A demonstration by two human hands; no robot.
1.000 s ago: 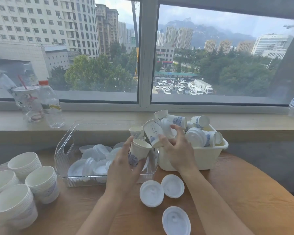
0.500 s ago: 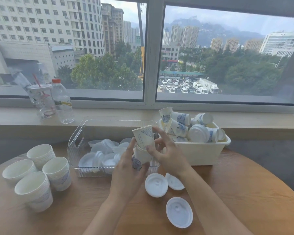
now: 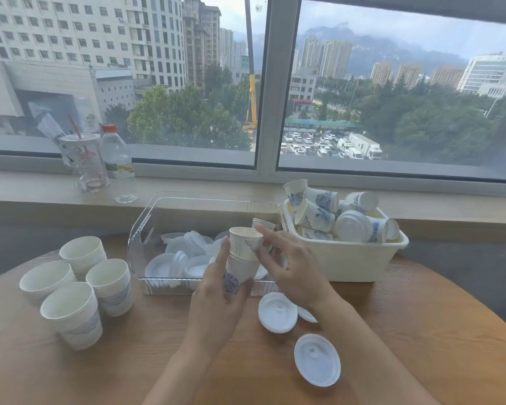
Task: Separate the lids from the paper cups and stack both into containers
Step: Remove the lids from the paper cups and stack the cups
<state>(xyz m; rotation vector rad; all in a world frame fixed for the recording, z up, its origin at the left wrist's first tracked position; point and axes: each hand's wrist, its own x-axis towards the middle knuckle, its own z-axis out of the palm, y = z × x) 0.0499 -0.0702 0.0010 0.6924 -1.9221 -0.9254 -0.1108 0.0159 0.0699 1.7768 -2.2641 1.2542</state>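
My left hand (image 3: 214,305) grips a white paper cup (image 3: 240,271) with a blue print, held upright above the table's middle. A second paper cup (image 3: 244,244) sits nested partway into it, and my right hand (image 3: 292,267) pinches that upper cup at its side. Behind them a clear plastic bin (image 3: 146,229) holds several white lids (image 3: 173,263). To the right, a cream tub (image 3: 348,263) is piled with lidded cups (image 3: 354,226). Three loose lids lie on the table: one (image 3: 277,312), one partly hidden under my right wrist (image 3: 306,314), one nearer me (image 3: 317,360).
Several stacks of empty cups (image 3: 79,287) stand at the table's left. On the windowsill are a water bottle (image 3: 118,165) and a clear plastic drink cup with a red straw (image 3: 84,162). The round wooden table (image 3: 421,331) curves away at the right.
My right hand brought the second cup over from the cream tub and set it into the cup in my left hand; it now sits deeper. The view has swung left.
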